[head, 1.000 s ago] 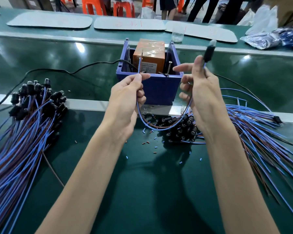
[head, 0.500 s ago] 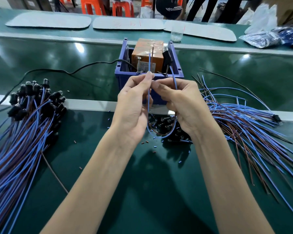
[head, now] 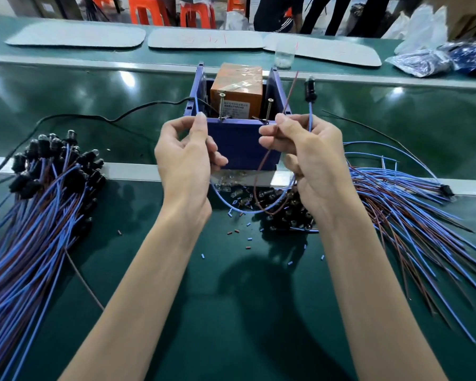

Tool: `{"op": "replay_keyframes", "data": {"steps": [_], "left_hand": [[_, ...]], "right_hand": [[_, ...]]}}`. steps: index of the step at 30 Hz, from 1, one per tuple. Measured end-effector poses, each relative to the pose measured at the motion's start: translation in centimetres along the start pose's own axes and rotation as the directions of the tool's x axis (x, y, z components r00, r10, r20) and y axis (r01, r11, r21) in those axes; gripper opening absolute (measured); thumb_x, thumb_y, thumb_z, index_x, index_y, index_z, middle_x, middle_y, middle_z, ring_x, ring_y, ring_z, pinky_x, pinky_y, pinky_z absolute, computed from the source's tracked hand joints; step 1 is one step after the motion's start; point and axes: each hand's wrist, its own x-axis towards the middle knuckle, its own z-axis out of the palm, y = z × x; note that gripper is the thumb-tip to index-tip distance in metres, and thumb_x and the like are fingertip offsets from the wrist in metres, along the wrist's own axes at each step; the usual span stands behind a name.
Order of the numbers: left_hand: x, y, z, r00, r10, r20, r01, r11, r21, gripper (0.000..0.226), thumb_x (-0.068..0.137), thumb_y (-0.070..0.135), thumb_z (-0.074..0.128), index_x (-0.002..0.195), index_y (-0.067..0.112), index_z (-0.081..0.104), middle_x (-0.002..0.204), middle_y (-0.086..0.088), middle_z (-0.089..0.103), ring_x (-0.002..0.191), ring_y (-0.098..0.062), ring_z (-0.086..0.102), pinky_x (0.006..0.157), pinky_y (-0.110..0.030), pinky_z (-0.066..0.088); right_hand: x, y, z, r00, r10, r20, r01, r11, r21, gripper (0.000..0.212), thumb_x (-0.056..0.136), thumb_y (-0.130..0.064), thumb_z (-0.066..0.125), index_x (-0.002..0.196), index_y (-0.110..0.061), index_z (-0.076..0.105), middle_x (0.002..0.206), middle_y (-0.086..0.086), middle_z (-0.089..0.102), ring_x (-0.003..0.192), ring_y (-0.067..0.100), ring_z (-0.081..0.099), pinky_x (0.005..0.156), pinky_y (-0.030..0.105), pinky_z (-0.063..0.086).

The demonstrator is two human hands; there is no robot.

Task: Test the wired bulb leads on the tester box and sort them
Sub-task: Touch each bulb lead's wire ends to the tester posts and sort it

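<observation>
The blue tester box [head: 242, 144] stands on the green bench, with an orange block [head: 236, 90] and two upright screws [head: 221, 105] inside. My left hand [head: 186, 158] pinches the blue wire [head: 196, 104] of one bulb lead, its tip pointing up left of the left screw. My right hand [head: 311, 158] pinches the brown wire [head: 289, 97] and holds the stem of the black bulb socket [head: 310, 90], which sticks up right of the box. The lead loops down between my hands.
A pile of wired bulbs [head: 39, 193] lies at the left, another spread of leads [head: 412, 213] at the right, with loose sockets [head: 283, 207] before the box. A black cable [head: 99, 116] runs left from the box. Small wire offcuts [head: 248, 239] litter the mat. White pads [head: 206, 39] lie behind.
My hands have moved apart from the middle. The blue wire went left with my left hand; the brown wire and the bulb socket went right and up with my right hand.
</observation>
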Motion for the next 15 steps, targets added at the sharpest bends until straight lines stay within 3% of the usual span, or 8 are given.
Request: {"op": "replay_keyframes", "data": {"steps": [8,15], "left_hand": [[0.9,-0.3,-0.9,0.995,0.093,-0.047,-0.088,0.991,0.101,0.013,0.096,0.018,0.057,0.083,0.019,0.055,0.049,0.009,0.061,0.035,-0.006,0.049,0.043,-0.018,0.043],[1.7,-1.0,-0.9,0.995,0.066,-0.073,-0.055,0.988,0.148,0.026,0.093,-0.002,0.044,0.1,0.011,0.066,0.083,0.005,0.067,0.049,-0.004,0.062,0.052,-0.013,0.044]], "right_hand": [[0.7,0.2,-1.0,0.98,-0.075,-0.183,0.096,0.989,0.109,0.011,0.091,-0.005,0.059,0.089,-0.016,0.06,0.066,0.002,0.071,0.045,0.003,0.056,0.04,0.01,0.033],[1.0,0.4,-1.3,0.971,-0.056,-0.232,0.082,0.991,0.104,0.018,0.094,-0.004,0.053,0.086,-0.013,0.066,0.069,0.002,0.07,0.046,0.002,0.054,0.039,0.01,0.03]]}}
